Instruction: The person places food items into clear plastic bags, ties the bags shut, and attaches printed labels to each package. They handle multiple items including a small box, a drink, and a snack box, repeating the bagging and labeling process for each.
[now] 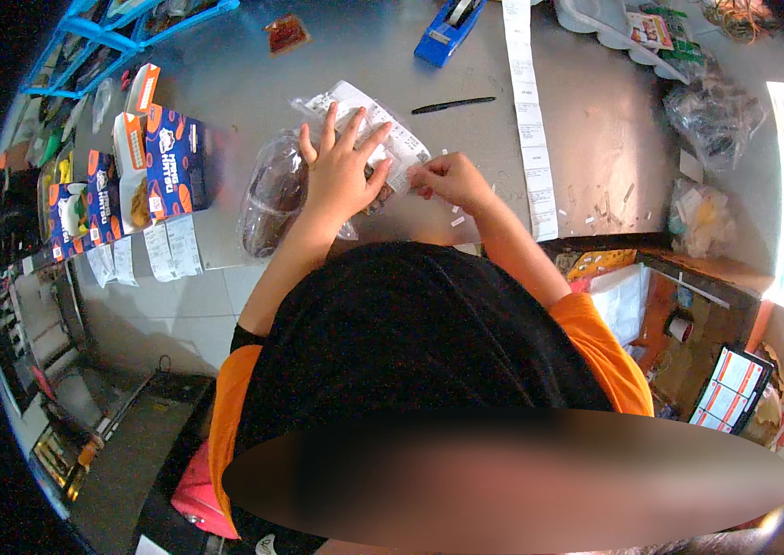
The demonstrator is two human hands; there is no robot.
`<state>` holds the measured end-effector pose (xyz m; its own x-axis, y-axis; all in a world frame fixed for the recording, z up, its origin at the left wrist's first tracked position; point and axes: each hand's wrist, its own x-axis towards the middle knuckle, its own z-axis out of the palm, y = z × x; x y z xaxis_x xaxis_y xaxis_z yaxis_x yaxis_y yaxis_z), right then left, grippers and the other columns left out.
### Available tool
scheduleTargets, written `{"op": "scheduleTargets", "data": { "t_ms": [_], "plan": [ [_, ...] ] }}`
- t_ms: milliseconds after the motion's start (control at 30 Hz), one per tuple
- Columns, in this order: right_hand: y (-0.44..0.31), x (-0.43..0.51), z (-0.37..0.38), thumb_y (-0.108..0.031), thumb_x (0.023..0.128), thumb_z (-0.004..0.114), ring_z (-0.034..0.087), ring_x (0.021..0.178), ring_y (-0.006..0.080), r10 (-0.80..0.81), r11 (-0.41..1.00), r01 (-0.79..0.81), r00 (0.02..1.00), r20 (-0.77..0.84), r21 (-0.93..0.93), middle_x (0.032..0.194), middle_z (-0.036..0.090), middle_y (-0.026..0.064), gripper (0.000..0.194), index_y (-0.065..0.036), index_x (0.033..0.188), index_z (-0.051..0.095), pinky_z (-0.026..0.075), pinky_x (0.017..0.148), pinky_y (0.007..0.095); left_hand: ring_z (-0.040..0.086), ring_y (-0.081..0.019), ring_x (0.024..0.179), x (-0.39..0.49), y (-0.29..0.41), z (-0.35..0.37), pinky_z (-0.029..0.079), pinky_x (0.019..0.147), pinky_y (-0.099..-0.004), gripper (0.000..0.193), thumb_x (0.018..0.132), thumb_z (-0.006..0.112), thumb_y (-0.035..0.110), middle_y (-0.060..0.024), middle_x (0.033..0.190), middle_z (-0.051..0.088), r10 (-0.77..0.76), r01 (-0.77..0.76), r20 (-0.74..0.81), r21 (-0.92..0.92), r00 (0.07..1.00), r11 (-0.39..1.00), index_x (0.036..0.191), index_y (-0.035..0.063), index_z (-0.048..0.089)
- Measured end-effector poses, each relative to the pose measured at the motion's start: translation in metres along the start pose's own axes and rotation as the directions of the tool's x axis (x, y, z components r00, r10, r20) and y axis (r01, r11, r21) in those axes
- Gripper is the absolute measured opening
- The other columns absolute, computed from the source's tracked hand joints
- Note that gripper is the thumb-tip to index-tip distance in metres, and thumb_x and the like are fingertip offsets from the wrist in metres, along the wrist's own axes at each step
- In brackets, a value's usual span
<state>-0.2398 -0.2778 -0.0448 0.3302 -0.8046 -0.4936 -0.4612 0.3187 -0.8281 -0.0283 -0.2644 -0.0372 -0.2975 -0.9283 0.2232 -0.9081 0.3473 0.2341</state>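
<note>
On a metal counter, a clear plastic bag [268, 201] with a dark brown content lies in front of me. A printed paper receipt [402, 142] rests at its right side, partly over the plastic. My left hand [345, 163] lies spread on the receipt and the bag, fingers apart. My right hand [444, 180] is at the receipt's lower right corner, thumb and fingers pinched together there; whether the corner is between them is hard to tell. A black pen [453, 105] lies beyond my right hand, and a blue tape dispenser [449, 33] stands farther back.
Printed food boxes [177, 163] stand at the left, receipts [173, 250] hanging below them. Blue baskets [97, 35] are behind. A long receipt strip [529, 125] crosses the counter [600, 139]. A sauce sachet [288, 35] lies at the back; plastic bags [711, 118] lie right.
</note>
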Motion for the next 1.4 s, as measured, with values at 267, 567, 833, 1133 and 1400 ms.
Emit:
{"op": "scheduleTargets", "data": {
  "t_ms": [267, 567, 833, 1133, 1400],
  "plan": [
    [0.028, 0.03, 0.009, -0.048, 0.076, 0.072, 0.063, 0.055, 0.0225, 0.148, 0.893, -0.129, 0.989, 0.013, -0.431, 0.063, 0.064, 0.0137, 0.047, -0.001, 0.073, 0.069, 0.048, 0.052, 0.0348, 0.025, -0.0366, 0.136, 0.001, -0.003, 0.005, 0.007, 0.105, -0.0628, 0.048, 0.083, 0.057, 0.04, -0.0073, 0.141, 0.041, -0.003, 0.002, -0.015, -0.008, 1.0, 1.0, 0.13, 0.0307, 0.052],
    [-0.053, 0.043, -0.036, -0.018, 0.074, 0.069, 0.066, 0.079, 0.0305, -0.379, 0.698, 0.163, 0.91, -0.167, -0.697, 0.087, 0.068, 0.0147, 0.022, -0.004, 0.091, 0.068, 0.052, 0.071, 0.0352, 0.041, -0.032, 0.121, -0.068, -0.003, -0.04, 0.031, 0.1, -0.0491, 0.057, 0.071, 0.074, 0.034, -0.0071, 0.127, 0.049, -0.072, 0.027, -0.203, -0.218, 0.977, 0.976, 0.122, 0.0142, 0.056],
    [-0.092, 0.102, 0.084, -0.034, 0.074, 0.067, 0.063, 0.079, 0.0352, -0.616, 0.245, 0.605, 0.701, 0.36, -0.758, 0.084, 0.066, 0.0183, 0.034, -0.001, 0.082, 0.065, 0.051, 0.076, 0.0408, 0.047, -0.0365, 0.113, -0.102, -0.08, -0.058, 0.037, 0.094, -0.046, 0.055, 0.078, 0.069, 0.033, -0.0171, 0.119, 0.052, -0.424, 0.359, -0.345, -0.239, 0.837, 0.902, 0.122, 0.0042, 0.052],
    [-0.139, 0.024, 0.036, -0.025, 0.091, 0.06, 0.059, 0.061, 0.0139, -0.553, 0.771, 0.628, 0.58, 0.598, 0.104, 0.065, 0.062, 0.0092, 0.03, 0.0, 0.074, 0.061, 0.043, 0.054, 0.0306, 0.041, -0.0283, 0.126, -0.162, -0.07, 0.026, 0.033, 0.104, -0.0397, 0.064, 0.09, 0.057, 0.031, -0.0202, 0.135, 0.041, -0.623, 0.203, -0.115, -0.887, 0.774, 0.415, 0.138, -0.0029, 0.03],
    [-0.148, -0.116, -0.135, -0.028, 0.091, 0.058, 0.054, 0.074, 0.0089, -0.482, 0.84, 0.542, 0.75, -0.454, 0.004, 0.079, 0.061, -0.0009, 0.024, -0.005, 0.088, 0.065, 0.041, 0.065, 0.0229, 0.038, -0.0286, 0.129, -0.069, -0.046, 0.018, 0.037, 0.101, -0.0405, 0.068, 0.091, 0.055, 0.045, -0.0136, 0.142, 0.036, -0.368, 0.002, -0.152, -0.923, 0.917, 0.386, 0.139, 0.005, 0.03]
  ]
}}
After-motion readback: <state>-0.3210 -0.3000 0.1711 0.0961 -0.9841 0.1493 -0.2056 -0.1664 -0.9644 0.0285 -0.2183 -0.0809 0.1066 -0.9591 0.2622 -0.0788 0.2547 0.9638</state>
